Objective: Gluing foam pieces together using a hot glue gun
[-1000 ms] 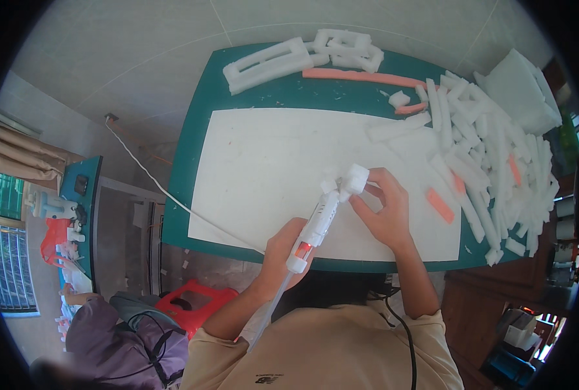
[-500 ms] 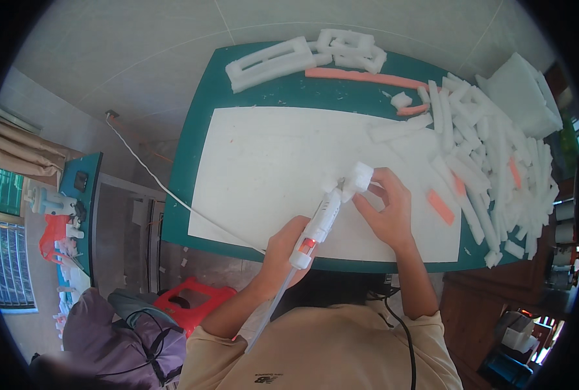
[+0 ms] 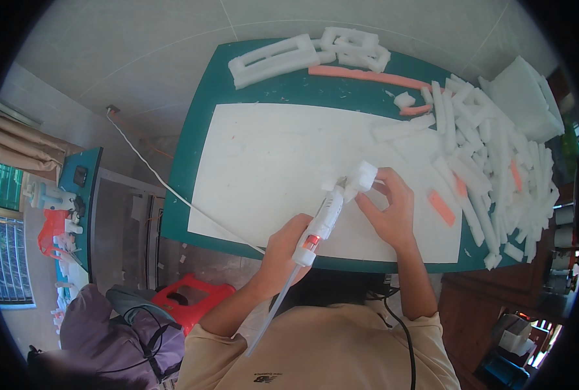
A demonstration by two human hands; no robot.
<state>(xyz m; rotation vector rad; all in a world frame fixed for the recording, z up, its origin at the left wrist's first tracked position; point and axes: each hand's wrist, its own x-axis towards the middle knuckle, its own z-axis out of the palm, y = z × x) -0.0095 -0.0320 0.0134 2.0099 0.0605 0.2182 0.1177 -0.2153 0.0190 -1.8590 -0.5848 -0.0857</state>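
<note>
My left hand (image 3: 281, 249) is wrapped round a white hot glue gun (image 3: 326, 216), its nozzle angled up and to the right. A long translucent glue stick (image 3: 271, 316) sticks out of its back end toward my chest. My right hand (image 3: 393, 207) pinches a small white foam piece (image 3: 363, 175) between thumb and fingers, right at the nozzle. The nozzle tip is partly hidden by the foam, so I cannot tell whether they touch. Beneath both hands lies a white sheet (image 3: 263, 169) on the green table mat (image 3: 185, 169).
White foam strips (image 3: 471, 123) with a few pink ones are heaped on the right, beside a large foam block (image 3: 526, 97). Foam frames (image 3: 273, 60) and a long pink strip (image 3: 367, 76) lie along the far edge. A white cord (image 3: 166, 188) crosses from the wall. A red stool (image 3: 195, 302) stands below left.
The glue gun and the foam piece have shifted very slightly; both hands keep their hold. The whole view has moved a little.
</note>
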